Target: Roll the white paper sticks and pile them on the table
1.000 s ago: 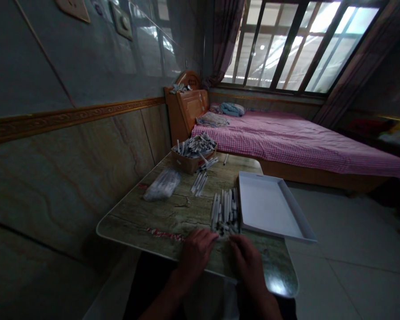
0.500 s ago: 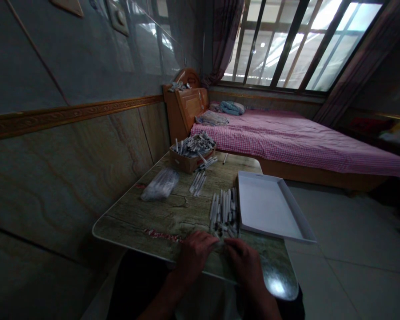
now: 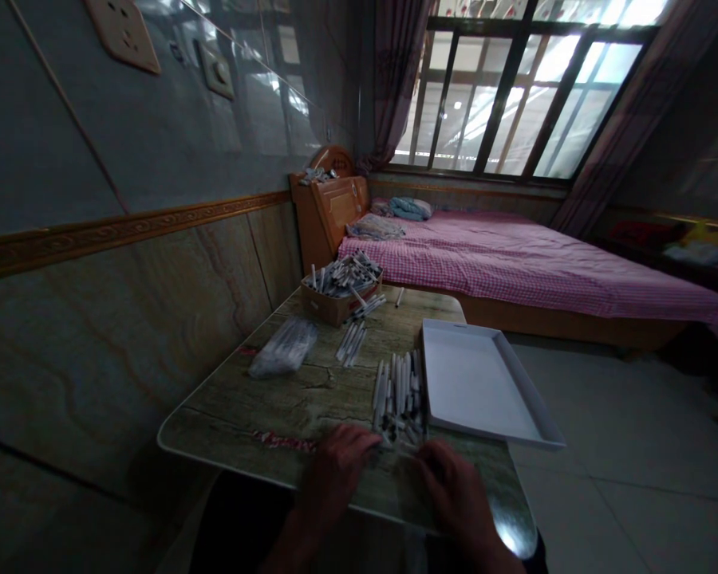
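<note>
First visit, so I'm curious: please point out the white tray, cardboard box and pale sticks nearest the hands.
White tray (image 3: 479, 383), head view: bare floor.
Cardboard box (image 3: 327, 308), head view: front wall.
Pale sticks (image 3: 399, 383), head view: middle of the row.

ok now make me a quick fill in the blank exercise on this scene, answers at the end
The white tray lies to the ____ of the row of slim pale sticks.
The right hand is nearer to the tray than its partner, the ____, is.
The cardboard box is ____ from the right hand than the tray is.
The pink checked cover is spread over the ____.
Missing words: right; left hand; farther; bed.
</note>
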Available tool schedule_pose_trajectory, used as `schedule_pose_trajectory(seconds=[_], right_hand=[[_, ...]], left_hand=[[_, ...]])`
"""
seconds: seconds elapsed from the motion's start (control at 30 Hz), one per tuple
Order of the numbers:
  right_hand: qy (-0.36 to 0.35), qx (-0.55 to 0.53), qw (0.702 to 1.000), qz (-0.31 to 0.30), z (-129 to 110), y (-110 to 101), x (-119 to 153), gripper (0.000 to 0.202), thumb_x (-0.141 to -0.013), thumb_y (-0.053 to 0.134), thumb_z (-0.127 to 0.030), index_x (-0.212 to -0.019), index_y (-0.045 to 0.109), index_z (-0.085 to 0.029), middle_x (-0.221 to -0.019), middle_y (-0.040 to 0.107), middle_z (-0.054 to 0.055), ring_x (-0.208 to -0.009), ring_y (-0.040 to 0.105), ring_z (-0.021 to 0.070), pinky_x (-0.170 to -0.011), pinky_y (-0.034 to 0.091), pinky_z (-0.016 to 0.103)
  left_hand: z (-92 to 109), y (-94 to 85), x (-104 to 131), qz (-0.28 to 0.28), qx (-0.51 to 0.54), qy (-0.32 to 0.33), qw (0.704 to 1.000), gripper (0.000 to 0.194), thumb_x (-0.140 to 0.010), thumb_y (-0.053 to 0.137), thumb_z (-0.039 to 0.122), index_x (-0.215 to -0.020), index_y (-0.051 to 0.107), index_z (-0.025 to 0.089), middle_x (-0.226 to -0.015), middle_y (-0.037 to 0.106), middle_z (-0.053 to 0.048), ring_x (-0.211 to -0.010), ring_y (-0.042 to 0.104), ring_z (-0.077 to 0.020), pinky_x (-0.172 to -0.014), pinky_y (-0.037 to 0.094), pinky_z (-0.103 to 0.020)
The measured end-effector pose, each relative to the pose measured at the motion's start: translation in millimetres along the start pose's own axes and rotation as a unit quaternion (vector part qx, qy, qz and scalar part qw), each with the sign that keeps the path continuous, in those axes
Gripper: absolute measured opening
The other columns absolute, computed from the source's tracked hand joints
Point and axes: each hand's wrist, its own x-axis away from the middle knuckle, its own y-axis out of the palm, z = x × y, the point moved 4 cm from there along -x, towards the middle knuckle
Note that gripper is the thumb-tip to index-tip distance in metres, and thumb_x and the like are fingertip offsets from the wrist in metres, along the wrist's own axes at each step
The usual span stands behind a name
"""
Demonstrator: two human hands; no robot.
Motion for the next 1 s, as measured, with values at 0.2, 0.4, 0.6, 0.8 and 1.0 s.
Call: schedule_pose_trajectory(seconds=[0.2,0.4,0.6,0.8,1.0], right_hand=[[0.051,0.040,0.998,0.017,24,-33,0,0.023,-0.084,0.059,-0.042,-0.068,0.062,-0.025,-0.064,0.065,-0.001,-0.060,0.061,0.0170,-0.055,0.043,0.025],[0.084,0.019,0.994,0.062,31,-31,-2,0.024,-0.080,0.058,-0.043,-0.064,0.056,-0.025,-0.060,0.064,-0.002,-0.057,0.059,0.0159,-0.052,0.042,0.023],[0.147,0.027,0.984,0.099,36,-43,-8,0.032,-0.082,0.052,-0.052,-0.066,0.057,-0.025,-0.060,0.064,-0.001,-0.057,0.060,0.0176,-0.053,0.040,0.025],[0.201,0.034,0.971,0.127,18,-1,-15,0.037,-0.086,0.048,-0.058,-0.070,0.059,-0.026,-0.065,0.068,0.001,-0.061,0.064,0.0197,-0.056,0.040,0.027],[0.190,0.109,0.967,0.129,7,28,-21,0.029,-0.088,0.047,-0.049,-0.071,0.057,-0.027,-0.069,0.069,0.002,-0.063,0.066,0.0201,-0.056,0.036,0.028]], left_hand=[[-30,-10.3,-4,-0.005,-0.006,-0.113,0.994,0.012,-0.089,0.061,0.015,-0.086,0.068,0.024,-0.087,0.065,0.001,-0.078,0.067,-0.0146,-0.070,0.053,-0.025],[-36,-17.5,-25,-0.085,-0.055,-0.150,0.983,0.015,-0.085,0.061,0.009,-0.086,0.066,0.023,-0.090,0.065,0.000,-0.082,0.067,-0.0151,-0.074,0.050,-0.024],[-66,-41.2,-45,-0.096,-0.073,-0.263,0.957,0.009,-0.090,0.058,0.016,-0.092,0.063,0.023,-0.099,0.070,-0.002,-0.094,0.067,-0.0166,-0.084,0.047,-0.025],[-57,-9.8,-53,-0.093,-0.029,-0.387,0.917,0.015,-0.091,0.054,0.018,-0.105,0.059,0.022,-0.105,0.074,-0.005,-0.095,0.069,-0.0161,-0.078,0.046,-0.023],[-32,20.2,-63,-0.132,-0.031,-0.361,0.923,0.027,-0.085,0.059,0.024,-0.112,0.061,0.019,-0.122,0.069,-0.015,-0.110,0.065,-0.0241,-0.089,0.046,-0.031]])
